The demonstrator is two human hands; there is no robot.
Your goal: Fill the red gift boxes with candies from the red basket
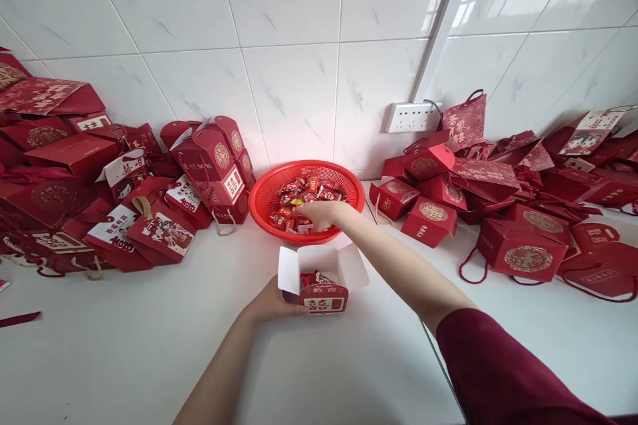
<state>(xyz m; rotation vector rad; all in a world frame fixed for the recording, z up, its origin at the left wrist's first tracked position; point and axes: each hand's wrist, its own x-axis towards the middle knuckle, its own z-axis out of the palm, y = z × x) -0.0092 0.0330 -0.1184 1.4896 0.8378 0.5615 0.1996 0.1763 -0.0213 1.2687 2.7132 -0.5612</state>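
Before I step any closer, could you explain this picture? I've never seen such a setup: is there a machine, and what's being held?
There is no robot here, just a person's two bare hands. The one picture comes from a camera worn on that person's head, looking forward and down. The left hand holds an open box, red outside and white inside, with some wrapped pieces in it. The right hand is in a red basket of small wrapped sweets; whether it grips any is hard to tell. These are on a white surface, with red boxes piled on the left and more on the right.
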